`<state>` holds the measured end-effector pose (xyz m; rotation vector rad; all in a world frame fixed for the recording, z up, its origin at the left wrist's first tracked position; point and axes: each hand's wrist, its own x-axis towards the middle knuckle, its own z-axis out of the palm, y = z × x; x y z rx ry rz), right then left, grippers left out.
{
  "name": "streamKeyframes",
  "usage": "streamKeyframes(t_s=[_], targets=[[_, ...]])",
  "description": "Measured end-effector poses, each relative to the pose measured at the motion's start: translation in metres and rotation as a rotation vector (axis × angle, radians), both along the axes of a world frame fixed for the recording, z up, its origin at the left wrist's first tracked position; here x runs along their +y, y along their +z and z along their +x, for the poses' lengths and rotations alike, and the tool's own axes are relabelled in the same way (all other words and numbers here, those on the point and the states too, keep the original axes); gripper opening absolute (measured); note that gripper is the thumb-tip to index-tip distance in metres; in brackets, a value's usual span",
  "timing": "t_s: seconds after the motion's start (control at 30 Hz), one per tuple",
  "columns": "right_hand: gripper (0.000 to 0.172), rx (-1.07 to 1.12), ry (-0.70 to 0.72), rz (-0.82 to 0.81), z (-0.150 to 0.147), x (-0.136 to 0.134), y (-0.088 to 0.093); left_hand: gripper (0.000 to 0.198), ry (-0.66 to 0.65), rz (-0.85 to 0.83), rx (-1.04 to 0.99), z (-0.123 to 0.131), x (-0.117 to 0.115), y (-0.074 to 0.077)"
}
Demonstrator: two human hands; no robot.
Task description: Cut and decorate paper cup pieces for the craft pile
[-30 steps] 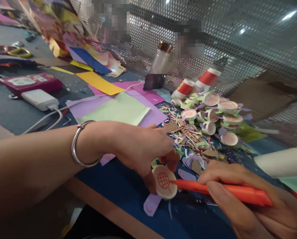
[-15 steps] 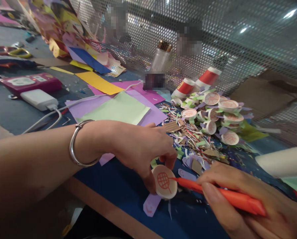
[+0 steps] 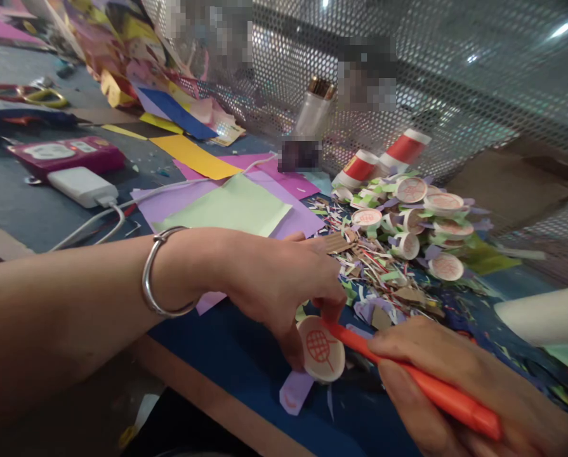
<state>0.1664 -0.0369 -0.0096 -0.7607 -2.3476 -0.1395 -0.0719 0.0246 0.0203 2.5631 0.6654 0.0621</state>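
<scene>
We bent our left hand (image 3: 278, 273), fingers pinching a disc (image 3: 322, 350); our right hand (image 3: 464, 363) squeezed a red pen (image 3: 438, 388) near scraps (image 3: 376, 271).

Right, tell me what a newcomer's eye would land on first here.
Probably the orange-red marker in the right hand, its tip near the upper edge of a red-inked disc at lower centre. Next, the heap of similar tabbed discs right of centre, then the silver bangle on the left wrist.

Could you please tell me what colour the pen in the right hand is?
The pen is bright orange-red, shown best in the head view.
</scene>
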Motion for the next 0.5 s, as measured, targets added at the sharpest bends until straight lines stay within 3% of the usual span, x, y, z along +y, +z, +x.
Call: streamKeyframes(t_s=[0.5], targets=[[0.017, -0.019, -0.011, -0.009, 0.0043, -0.0038, -0.0089, 0.036, 0.008, -0.004, 0.001, -0.0001, 0.0001, -0.0018]])
